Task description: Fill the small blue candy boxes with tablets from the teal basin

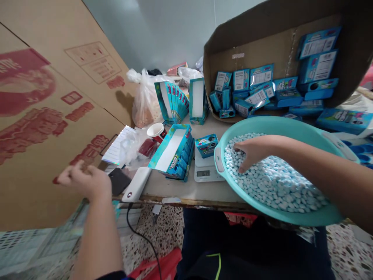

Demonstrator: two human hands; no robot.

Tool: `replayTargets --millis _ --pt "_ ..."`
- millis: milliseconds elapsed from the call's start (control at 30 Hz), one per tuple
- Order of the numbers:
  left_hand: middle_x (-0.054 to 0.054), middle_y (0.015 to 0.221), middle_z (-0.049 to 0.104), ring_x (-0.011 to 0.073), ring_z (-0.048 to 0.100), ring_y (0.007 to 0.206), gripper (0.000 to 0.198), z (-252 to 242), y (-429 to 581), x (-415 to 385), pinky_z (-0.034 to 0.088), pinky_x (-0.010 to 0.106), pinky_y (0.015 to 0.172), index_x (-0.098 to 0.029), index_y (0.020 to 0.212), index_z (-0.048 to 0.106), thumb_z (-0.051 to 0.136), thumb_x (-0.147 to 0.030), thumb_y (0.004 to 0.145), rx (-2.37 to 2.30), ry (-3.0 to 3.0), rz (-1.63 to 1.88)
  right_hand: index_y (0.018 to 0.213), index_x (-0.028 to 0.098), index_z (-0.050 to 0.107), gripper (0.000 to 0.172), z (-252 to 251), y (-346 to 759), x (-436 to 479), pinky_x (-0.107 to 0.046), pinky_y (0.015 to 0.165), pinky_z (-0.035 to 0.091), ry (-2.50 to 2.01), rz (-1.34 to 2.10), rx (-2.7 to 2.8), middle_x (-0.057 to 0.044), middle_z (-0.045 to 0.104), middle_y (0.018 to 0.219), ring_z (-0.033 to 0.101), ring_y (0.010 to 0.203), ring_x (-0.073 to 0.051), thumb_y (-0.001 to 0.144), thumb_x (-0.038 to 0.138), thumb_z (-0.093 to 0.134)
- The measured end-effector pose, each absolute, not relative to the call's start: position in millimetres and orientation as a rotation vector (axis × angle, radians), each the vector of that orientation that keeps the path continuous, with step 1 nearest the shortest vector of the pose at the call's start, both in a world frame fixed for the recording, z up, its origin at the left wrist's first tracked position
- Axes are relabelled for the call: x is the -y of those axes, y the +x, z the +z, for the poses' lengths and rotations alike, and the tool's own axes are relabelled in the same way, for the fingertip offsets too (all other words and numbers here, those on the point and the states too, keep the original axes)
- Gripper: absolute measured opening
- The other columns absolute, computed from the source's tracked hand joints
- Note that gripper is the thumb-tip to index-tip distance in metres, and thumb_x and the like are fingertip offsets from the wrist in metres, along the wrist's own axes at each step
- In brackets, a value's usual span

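My right hand reaches into a turquoise plastic basin full of small pale-blue and white candies. Its thumb and fingers are apart, with the fingertips touching the candies. My left hand is raised at the left, in front of a big cardboard box; its fingers look bent but are blurred, and I cannot see anything in them for certain. A small blue candy box stands on a white digital scale beside the basin. Left of the scale, a blue display tray holds a row of small boxes.
A large carton on its side holds many blue candy boxes. More display trays stand at the back. A white corded device, a dark phone-like slab and a paper cup lie left. Printed cardboard walls the left side.
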State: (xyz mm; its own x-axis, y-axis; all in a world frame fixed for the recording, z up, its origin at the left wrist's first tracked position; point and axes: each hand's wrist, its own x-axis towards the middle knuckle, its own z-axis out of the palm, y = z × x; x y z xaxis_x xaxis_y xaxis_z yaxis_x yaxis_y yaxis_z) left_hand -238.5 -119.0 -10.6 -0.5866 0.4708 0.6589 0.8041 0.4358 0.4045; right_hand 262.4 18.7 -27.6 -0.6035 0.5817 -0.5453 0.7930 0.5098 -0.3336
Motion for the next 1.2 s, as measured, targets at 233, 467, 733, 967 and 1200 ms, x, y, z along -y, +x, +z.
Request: replayTargets --millis 233,467,733,967,1200 --pt "0.003 0.091 0.064 0.0181 0.066 0.092 0.013 9 -28 74 0.054 0.038 0.092 -0.019 0.097 0.065 0.054 -0.026 0.097 1.444 -1.537 -1.904 0.120 0.016 0.066 0.065 -21 266 -19 -0.035 0.068 0.040 1.064 -0.780 -2.418 -0.012 0.071 0.110 0.062 0.090 -0.030 0.076 0.064 0.070" --pt "0.005 0.116 0.068 0.0241 0.065 0.117 0.026 -16 16 -6 0.054 0.044 0.102 -0.022 0.117 0.066 0.060 -0.042 0.101 1.682 -2.340 -1.901 0.099 0.018 0.073 0.029 -11 280 -30 -0.032 0.069 0.036 1.144 -0.811 -2.524 -0.007 0.069 0.100 0.058 0.084 -0.022 0.084 0.042 0.064" --pt "0.013 0.151 0.053 0.0401 0.055 0.137 0.098 -49 -10 0 0.049 0.057 0.112 -0.032 0.152 0.045 0.093 -0.050 0.068 2.290 -2.759 -1.160 0.098 0.018 0.071 0.023 -17 285 -43 -0.032 0.071 0.038 1.262 -0.798 -2.562 -0.008 0.070 0.101 0.058 0.083 -0.022 0.089 0.034 0.057" --pt "0.011 0.122 0.071 0.0318 0.071 0.109 0.071 -49 5 -7 0.058 0.046 0.094 -0.021 0.134 0.062 0.091 -0.033 0.071 2.300 -2.209 -1.441 0.111 0.017 0.063 0.038 -24 261 -41 -0.033 0.080 0.044 1.816 -1.085 -2.608 -0.010 0.071 0.114 0.062 0.099 -0.027 0.102 0.045 0.038" --pt "0.006 0.122 0.076 0.0267 0.067 0.115 0.039 -49 33 -1 0.048 0.042 0.102 -0.025 0.129 0.070 0.068 -0.020 0.091 1.011 -2.295 -1.112 0.096 0.018 0.058 0.038 -19 233 -22 -0.034 0.076 0.056 1.807 -3.307 -1.352 -0.007 0.063 0.086 0.064 0.076 -0.019 0.109 0.045 0.035"
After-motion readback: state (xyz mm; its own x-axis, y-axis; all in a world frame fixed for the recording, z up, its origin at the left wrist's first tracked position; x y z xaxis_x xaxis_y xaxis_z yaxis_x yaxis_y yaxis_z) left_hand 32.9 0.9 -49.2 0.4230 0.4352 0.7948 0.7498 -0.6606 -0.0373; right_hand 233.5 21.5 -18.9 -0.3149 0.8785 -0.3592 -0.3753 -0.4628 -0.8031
